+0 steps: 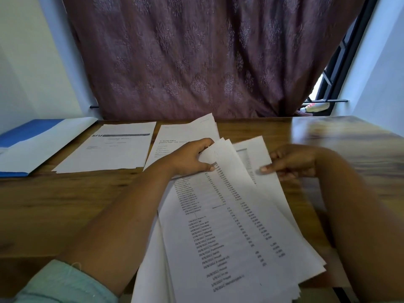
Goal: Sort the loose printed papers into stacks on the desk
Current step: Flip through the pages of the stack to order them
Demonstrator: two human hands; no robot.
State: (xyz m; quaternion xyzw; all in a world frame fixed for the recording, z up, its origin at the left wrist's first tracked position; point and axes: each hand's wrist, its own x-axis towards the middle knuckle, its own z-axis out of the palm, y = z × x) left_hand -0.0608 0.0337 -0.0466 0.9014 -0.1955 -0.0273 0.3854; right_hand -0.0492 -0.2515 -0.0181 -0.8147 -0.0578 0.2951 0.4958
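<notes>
A fanned sheaf of loose printed papers (231, 226) with columns of dates and numbers lies in front of me over the wooden desk (72, 206). My left hand (190, 158) pinches the top edge of one sheet near the sheaf's upper end. My right hand (293, 164) holds the right side of the sheaf, thumb on top of a sheet. Two sorted stacks lie at the back of the desk: a stack with a dark header bar (111, 147) on the left and a second stack (168, 145) beside it, partly hidden by my left hand.
A blue and white folder (35, 141) lies at the desk's far left corner. A purple patterned curtain (196, 57) hangs behind the desk, with a window frame (341, 68) to its right. The desk's right end is blurred.
</notes>
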